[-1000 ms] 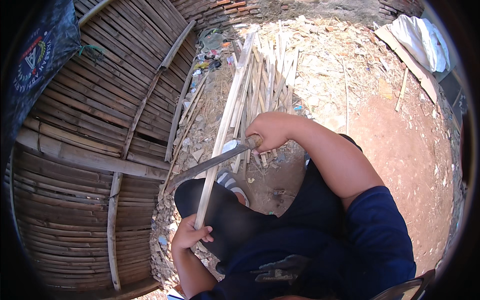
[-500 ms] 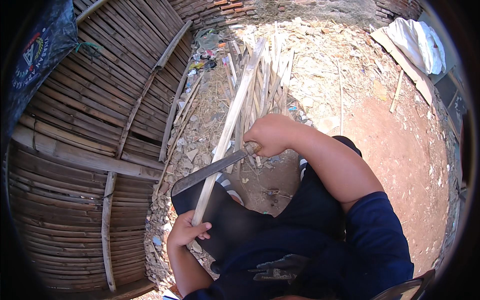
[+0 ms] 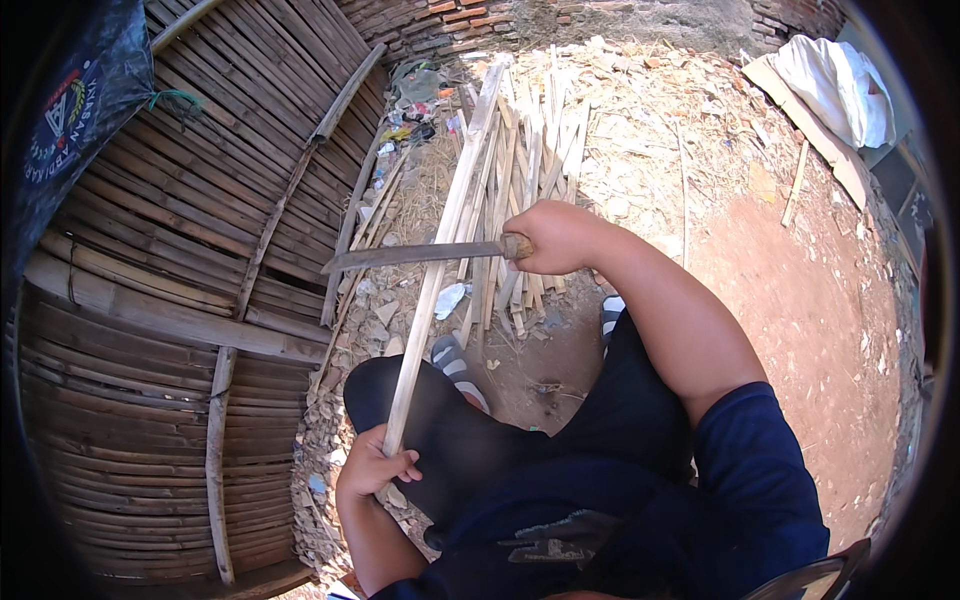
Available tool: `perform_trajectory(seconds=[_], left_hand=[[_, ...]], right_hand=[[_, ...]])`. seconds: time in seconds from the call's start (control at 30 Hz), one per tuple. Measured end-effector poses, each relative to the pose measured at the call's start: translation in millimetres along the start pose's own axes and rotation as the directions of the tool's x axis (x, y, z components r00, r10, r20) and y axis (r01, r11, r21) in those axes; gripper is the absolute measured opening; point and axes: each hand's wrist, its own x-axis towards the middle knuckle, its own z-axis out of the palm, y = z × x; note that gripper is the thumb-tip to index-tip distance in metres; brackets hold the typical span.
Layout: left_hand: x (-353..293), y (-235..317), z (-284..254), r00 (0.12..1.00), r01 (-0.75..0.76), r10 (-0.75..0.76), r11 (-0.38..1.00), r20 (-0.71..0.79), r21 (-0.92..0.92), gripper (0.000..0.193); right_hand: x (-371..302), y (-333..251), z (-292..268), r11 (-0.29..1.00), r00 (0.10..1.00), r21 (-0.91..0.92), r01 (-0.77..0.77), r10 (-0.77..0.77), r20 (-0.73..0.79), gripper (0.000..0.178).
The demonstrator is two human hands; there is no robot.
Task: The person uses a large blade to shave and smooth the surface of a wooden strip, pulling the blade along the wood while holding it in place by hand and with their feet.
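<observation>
Outdoors, sunlit, littered ground [image 3: 790,290] is running beside a bamboo wall [image 3: 130,380] toward a brick wall [image 3: 600,25], a pile of wood strips [image 3: 545,150] lying ahead. The left hand [image 3: 375,466] is gripping a long strip's [image 3: 458,200] near end; the outstretched right hand [image 3: 555,238] is clasping a machete [image 3: 400,256], its blade crossing over the strip.

Your left hand [image 3: 375,464] is beside your left thigh [image 3: 460,440], at the near part of a wooden strip [image 3: 425,320] reaching forward over the pile of strips [image 3: 530,190]. Your right hand [image 3: 553,238] is right of it, the knife [image 3: 390,256] crossing over it leftward. The slatted wall [image 3: 160,220] stands left, the brick wall [image 3: 620,28] ahead.
</observation>
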Motion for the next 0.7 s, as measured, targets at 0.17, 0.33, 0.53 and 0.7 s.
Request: perform_trajectory(seconds=[0.17, 0.33, 0.53, 0.7], left_hand=[[-3.0, 15.9, 12.0, 0.999, 0.044, -0.043, 0.998, -0.025, 0.046, 0.026], [-3.8, 10.0, 5.8, 0.998, 0.057, -0.057, 0.998, -0.035, 0.012, 0.024], [-5.6, 8.2, 6.1, 0.997, 0.061, -0.06, 0.998, -0.039, 0.017, 0.024], [-5.0, 11.0, 12.0, 0.997, 0.065, -0.064, 0.997, -0.04, 0.035, 0.026]], right_hand=[[0.0, -26.6, 15.2, 0.969, 0.952, -0.034, 0.245, -0.234, 0.196, 0.034], [25.0, 71.8, -13.0, 0.891, 0.922, 0.313, -0.328, 0.375, -0.1, 0.038], [14.7, 39.1, 0.4, 0.982, 0.98, 0.09, -0.165, 0.173, -0.099, 0.038], [1.5, -29.2, 24.1, 0.957, 0.962, -0.164, 0.238, -0.208, 0.178, 0.031]])
